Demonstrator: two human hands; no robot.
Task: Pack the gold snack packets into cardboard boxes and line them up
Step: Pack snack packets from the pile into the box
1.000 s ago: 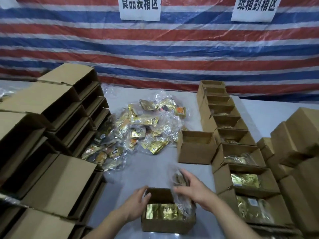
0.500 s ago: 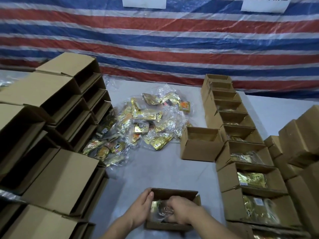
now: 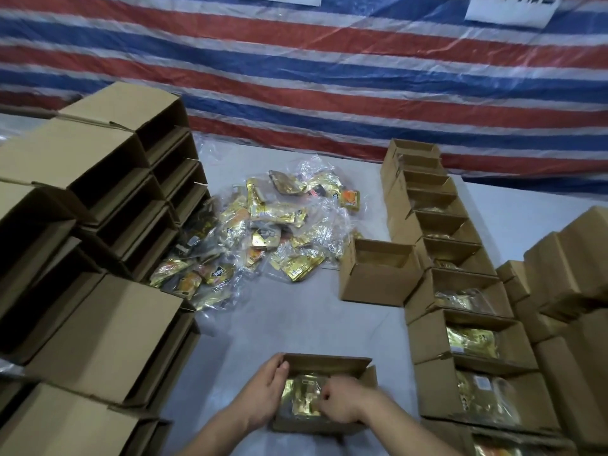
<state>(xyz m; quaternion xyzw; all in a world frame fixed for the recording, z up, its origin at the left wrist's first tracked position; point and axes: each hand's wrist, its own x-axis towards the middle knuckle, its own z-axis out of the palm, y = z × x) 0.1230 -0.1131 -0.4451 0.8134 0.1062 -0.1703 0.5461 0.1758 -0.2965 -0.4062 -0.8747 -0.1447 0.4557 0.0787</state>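
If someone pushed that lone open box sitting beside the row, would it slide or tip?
The lone open box would probably slide: it sits flat on the table and looks low and wide. It appears empty, so it is likely light. Its thin cardboard walls may flex slightly.

Two bare forearms show, each ending in a bare hand: the left hand (image 3: 266, 386) and the right hand (image 3: 340, 403). No sleeve reaches the wrists; no glove, watch, ring or band shows on either. Fingernails are short and plain.
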